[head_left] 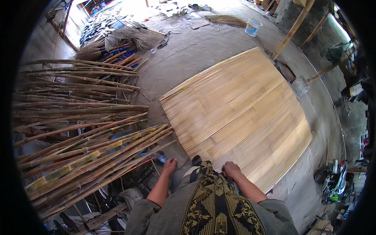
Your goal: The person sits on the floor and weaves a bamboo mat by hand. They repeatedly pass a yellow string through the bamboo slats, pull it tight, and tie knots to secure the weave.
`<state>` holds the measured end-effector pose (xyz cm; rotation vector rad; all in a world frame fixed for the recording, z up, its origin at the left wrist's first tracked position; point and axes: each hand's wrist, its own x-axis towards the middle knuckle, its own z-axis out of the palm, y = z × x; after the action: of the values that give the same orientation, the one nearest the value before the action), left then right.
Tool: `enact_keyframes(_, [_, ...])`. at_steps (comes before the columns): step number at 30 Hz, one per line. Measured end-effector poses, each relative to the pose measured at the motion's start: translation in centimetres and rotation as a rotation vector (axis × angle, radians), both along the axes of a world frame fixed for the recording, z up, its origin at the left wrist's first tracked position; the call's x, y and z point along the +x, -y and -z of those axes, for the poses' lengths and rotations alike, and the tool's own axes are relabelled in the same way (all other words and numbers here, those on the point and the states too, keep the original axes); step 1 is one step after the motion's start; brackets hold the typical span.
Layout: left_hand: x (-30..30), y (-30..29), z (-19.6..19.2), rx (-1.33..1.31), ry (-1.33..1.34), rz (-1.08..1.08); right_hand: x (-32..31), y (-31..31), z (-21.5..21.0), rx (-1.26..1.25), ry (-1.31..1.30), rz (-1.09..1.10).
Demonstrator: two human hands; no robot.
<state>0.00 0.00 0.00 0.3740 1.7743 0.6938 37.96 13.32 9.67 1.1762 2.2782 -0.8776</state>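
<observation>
A large mat of pale split bamboo strips (239, 113) lies spread on the floor before me. My right hand (232, 170) hangs over its near edge with the fingers curled in; no held thing shows. Off to the left, my left hand (169, 166) is loosely closed beside the ends of the bamboo poles (117, 150), apart from them, and appears to hold nothing. Below my hands are a dark grey garment and a black and gold patterned cloth (217, 199).
Bundled brooms (133, 38) and handles lie at the far left. A white bucket (253, 27) stands at the back, near an upright bamboo post (293, 29). A motorbike-like machine (333, 180) is at the right. Metal springs and clutter sit under the pole ends.
</observation>
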Motion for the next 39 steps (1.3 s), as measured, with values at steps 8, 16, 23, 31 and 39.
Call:
enact_keyframes(8, [2.4,-1.9,1.5,-0.096,-0.125,0.360,-4.8,-12.7,2.8,-0.555,-0.054,0.253])
enact_keyframes(16, [-1.0,-13.7,-2.2,-0.154,-0.211,0.616,-10.9,-28.1,12.6,-0.529,-0.237,-0.408])
enact_keyframes(23, [-4.6,-19.3,-10.7,-0.117,0.204,0.189,-13.1,-36.4,10.8,-0.959,-0.060,-0.492])
enact_keyframes(31, [-9.3,-25.5,-12.5,-0.238,0.469,0.509,-21.0,-40.7,12.4,-0.846,0.018,-0.542])
enact_keyframes(39, [-20.4,-35.6,7.9,-0.107,0.191,1.007,-36.1,-48.1,23.3,-0.214,-0.109,0.323])
